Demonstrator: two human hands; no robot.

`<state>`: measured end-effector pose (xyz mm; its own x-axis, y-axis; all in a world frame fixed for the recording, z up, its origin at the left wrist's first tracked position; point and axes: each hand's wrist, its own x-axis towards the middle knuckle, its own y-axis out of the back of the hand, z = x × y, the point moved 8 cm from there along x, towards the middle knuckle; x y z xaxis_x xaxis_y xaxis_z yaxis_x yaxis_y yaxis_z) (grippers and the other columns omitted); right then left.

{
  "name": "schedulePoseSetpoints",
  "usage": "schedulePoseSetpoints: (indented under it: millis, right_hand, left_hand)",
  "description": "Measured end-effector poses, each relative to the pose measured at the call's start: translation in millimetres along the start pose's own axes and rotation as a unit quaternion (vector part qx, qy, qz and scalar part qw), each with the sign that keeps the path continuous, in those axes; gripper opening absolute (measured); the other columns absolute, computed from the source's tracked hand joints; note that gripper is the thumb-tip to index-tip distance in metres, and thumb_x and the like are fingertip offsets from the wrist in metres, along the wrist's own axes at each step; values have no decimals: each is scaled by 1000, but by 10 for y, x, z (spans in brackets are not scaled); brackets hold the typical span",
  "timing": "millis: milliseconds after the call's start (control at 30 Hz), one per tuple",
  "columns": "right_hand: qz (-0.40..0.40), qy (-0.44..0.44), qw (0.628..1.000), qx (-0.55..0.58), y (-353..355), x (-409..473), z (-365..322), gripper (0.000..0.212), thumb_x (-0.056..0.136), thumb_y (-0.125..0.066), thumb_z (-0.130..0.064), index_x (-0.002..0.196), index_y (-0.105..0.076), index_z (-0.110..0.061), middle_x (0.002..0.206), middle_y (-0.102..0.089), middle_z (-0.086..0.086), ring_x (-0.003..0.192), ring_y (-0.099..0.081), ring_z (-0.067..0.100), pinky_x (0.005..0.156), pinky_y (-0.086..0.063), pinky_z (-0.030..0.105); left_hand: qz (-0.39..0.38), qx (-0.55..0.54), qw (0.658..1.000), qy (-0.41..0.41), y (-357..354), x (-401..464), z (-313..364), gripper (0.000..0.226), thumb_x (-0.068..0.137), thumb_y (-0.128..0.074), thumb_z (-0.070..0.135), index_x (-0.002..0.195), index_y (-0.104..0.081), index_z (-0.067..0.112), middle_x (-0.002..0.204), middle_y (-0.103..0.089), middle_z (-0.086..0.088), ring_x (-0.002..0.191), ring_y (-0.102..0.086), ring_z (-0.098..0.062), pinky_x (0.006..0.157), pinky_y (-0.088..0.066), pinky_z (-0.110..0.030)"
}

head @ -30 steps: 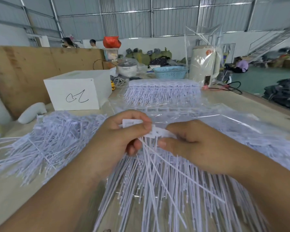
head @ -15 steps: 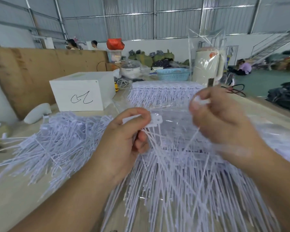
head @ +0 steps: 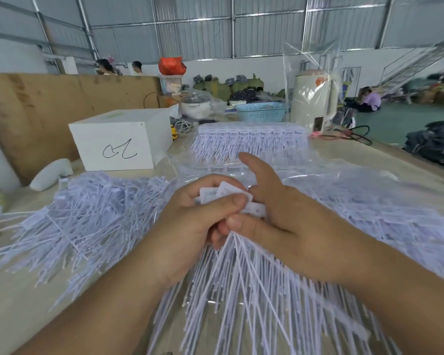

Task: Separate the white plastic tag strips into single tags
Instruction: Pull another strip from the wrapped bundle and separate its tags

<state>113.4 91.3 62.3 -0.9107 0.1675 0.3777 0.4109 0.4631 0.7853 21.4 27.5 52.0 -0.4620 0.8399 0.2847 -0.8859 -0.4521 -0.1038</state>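
White plastic tags (head: pixel 226 194), a small bunch of them, sit at the middle of the view, well in front of the white box (head: pixel 118 142) with a black scrawl on its face. The left hand (head: pixel 190 226) grips their flat heads, thumb curled over the top and fingers wrapped behind, and their thin tails fan down toward the camera over the strips (head: pixel 241 290) lying on the table (head: pixel 8 303). The right hand (head: pixel 287 221) touches the same bunch from the side away from the box: its thumb presses in under the heads against the left fingers, its forefinger points up and away, loose, and whether its other fingers pinch a tag is hidden behind the heads. A heap of single tags (head: pixel 87 213) spreads directly in front of the box, just beside the left hand. A neat stack of uncut strips (head: pixel 249 142) stands level with the box, beside it toward the right hand. Clear plastic film (head: pixel 331 180) covers more strips on that side. Behind the stack, farther back than the box, stand a blue basket (head: pixel 262 111) and a cream appliance (head: pixel 313 98) wrapped in clear plastic.
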Motion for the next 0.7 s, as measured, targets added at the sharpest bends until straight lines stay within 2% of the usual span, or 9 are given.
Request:
schedulePoseSetpoints:
  millis: [33,100,133,167,267,433,533,633,700]
  right_hand:
    - [7,-13,1000,12,51,2,31,82,85,-39,-68,152,-2,-39,88,-67,-3,74,-64,10,71,-53,43]
    - [3,-34,999,15,122,-2,98,72,82,-43,-69,138,-41,-23,76,-64,-3,64,-60,11,63,-51,41]
    - [-8,-34,999,13,128,-6,123,57,84,-45,-66,114,-57,-19,65,-58,-5,55,-54,11,56,-46,38]
    - [-15,-34,999,16,124,-10,143,45,87,-48,-61,89,-60,-17,56,-49,-7,48,-45,10,51,-39,34]
    - [-9,-43,999,25,125,-5,191,41,91,-56,-49,63,-45,-22,49,-36,-9,45,-34,8,48,-30,30]
    - [48,-30,997,49,197,9,101,37,92,-57,-43,67,-52,-17,54,-45,-5,49,-42,13,52,-37,35]
    - [166,-11,983,76,267,11,-37,40,94,-59,-33,62,-45,-13,52,-38,-5,49,-36,10,51,-32,34]
    - [278,-31,947,157,378,-6,-37,44,94,-57,-33,57,-36,-21,46,-36,-11,43,-31,4,45,-24,18]
    - [342,-34,928,144,554,-63,-6,43,97,-52,-39,61,-37,-20,48,-38,-13,43,-33,3,42,-26,12]
  left_hand:
    - [16,-9,1000,0,43,8,6,12,66,-78,12,72,-73,21,52,-49,-2,38,-39,-6,37,-31,-14]
    - [43,-20,999,-4,119,23,19,14,64,-79,12,71,-73,22,48,-47,1,36,-39,-5,36,-30,-13]
    - [46,-12,999,-7,135,25,20,13,65,-78,11,71,-73,21,47,-47,1,37,-39,-6,36,-30,-13]
    - [43,4,999,-10,130,25,20,11,68,-77,12,72,-73,21,47,-47,0,37,-40,-6,37,-31,-14]
    - [36,37,998,-23,103,19,21,14,65,-82,18,74,-73,23,48,-48,1,39,-41,-7,38,-34,-15]
    - [62,2,997,-35,111,9,88,22,59,-83,13,71,-72,26,53,-52,3,40,-43,-5,38,-34,-14]
    - [85,-84,992,-39,62,16,129,12,64,-71,17,74,-69,23,51,-51,4,39,-40,-4,37,-33,-13]
    - [99,-142,985,-19,45,11,97,9,69,-67,18,78,-64,20,48,-47,6,38,-39,-3,36,-33,-15]
    - [116,-168,979,-1,132,15,53,11,70,-66,18,81,-62,19,49,-46,6,39,-39,-2,36,-31,-14]
